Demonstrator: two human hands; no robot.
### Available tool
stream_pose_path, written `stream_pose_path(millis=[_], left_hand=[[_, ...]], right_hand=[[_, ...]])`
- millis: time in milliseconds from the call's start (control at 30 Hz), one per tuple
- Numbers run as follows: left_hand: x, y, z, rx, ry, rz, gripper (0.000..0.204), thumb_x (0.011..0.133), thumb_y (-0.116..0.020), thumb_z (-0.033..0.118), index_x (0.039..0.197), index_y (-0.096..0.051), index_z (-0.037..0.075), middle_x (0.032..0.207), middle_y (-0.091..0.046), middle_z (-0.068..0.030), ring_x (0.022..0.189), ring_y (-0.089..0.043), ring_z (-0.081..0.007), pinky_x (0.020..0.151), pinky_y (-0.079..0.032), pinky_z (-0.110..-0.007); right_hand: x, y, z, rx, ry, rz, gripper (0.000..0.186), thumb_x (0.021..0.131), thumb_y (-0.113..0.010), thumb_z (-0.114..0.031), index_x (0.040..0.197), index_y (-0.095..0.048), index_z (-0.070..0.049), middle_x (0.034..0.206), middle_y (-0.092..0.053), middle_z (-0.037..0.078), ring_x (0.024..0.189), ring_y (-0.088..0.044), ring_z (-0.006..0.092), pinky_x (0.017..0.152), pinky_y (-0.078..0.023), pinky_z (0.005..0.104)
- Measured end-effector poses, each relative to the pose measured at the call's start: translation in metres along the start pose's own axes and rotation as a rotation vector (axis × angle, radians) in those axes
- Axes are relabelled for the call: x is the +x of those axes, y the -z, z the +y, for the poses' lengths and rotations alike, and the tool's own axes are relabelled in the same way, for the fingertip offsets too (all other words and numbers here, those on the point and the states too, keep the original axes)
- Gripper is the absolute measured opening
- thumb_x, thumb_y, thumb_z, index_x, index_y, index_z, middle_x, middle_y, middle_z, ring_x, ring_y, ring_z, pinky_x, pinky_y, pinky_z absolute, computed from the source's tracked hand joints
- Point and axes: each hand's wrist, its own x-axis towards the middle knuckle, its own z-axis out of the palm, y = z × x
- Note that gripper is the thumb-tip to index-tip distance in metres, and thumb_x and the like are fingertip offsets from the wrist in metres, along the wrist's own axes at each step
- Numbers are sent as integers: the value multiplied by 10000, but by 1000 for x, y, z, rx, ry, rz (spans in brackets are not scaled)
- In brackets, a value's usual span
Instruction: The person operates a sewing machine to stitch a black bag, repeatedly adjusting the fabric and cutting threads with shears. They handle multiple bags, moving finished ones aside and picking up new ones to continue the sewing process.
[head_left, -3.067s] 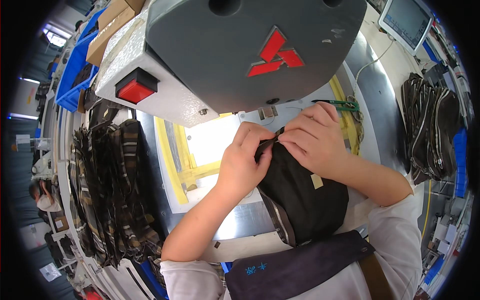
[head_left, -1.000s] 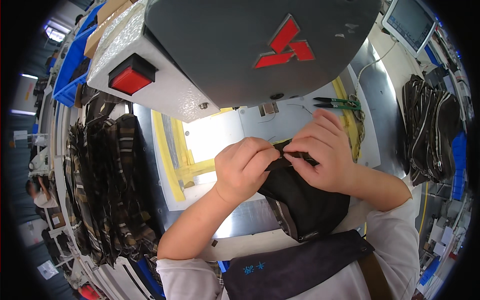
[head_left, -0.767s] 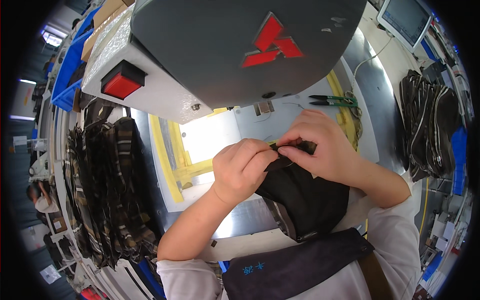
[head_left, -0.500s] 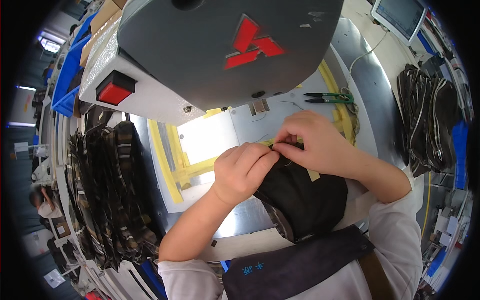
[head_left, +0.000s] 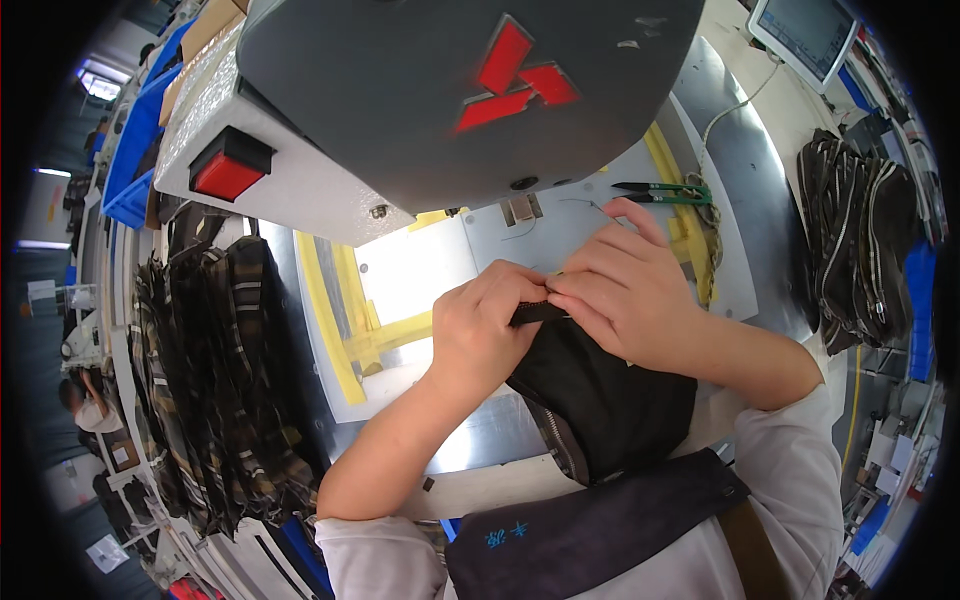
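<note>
Raised since the earlier frame: outermost finger of the right hand (head_left: pixel 630 300). Sewing-machine head (head_left: pixel 400 115), grey: far centre. Zippered pouch (head_left: pixel 620 405), black: near centre. Left hand (head_left: pixel 478 325): fingers closed, pinching pouch's far edge. Right hand: thumb and forefinger pinching same edge, just beside. Zipper (head_left: pixel 555 434), metal-toothed: pouch's near left. Thread snips (head_left: pixel 672 195), green-handled: far right. Handling advised: fingertips close, edge flat, taut.

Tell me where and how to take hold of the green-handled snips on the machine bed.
Grip the green handles of the snips, probably coming from the right and above: they seem to lie flat, dark blades pointing left and parted. The right hand, close below them, holds the edge of the black pouch. The bunched cord beside the handles might snag.
</note>
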Motion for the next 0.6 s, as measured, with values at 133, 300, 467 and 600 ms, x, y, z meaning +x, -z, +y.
stream_pose_path(millis=[133, 300, 467, 600], left_hand=[[-1, 2, 8, 7, 179, -33, 312, 575, -775, -74, 792, -587, 50, 809, -665, -73, 726, -675, -246, 618, -538, -298], [4, 6, 9, -23, 167, -68, 249, 643, -775, -27, 839, -643, 51, 777, -641, -74, 676, -652, -256, 581, -507, -317], [9, 12, 3, -201, 452, -171, 162, 719, -772, 29, 825, -652, 2, 784, -659, -119, 667, -654, -265, 609, -505, -328], [12, 11, -2, -264, 552, -260, 129, 774, -762, 42, 811, -649, -8, 740, -653, -76, 644, -582, -140, 609, -476, -275]], right_hand=[[-4, -1, 1, -85, 116, 11, 122, 776, -700, -177, 844, -663, -82, 826, -573, 8, 834, -551, 182, 965, -411, 464], [-10, -7, 13, -120, 300, 11, 221, 733, -736, -210, 906, -677, -85, 846, -587, 6, 856, -561, 182, 972, -417, 455], [7, 0, 13, 78, 26, -113, 229, 735, -734, -183, 922, -650, -83, 874, -610, 26, 869, -580, 226, 973, -422, 447], [4, -7, 22, 178, -88, -199, 181, 758, -721, -143, 897, -635, -66, 862, -630, 70, 856, -601, 254, 946, -431, 428]])
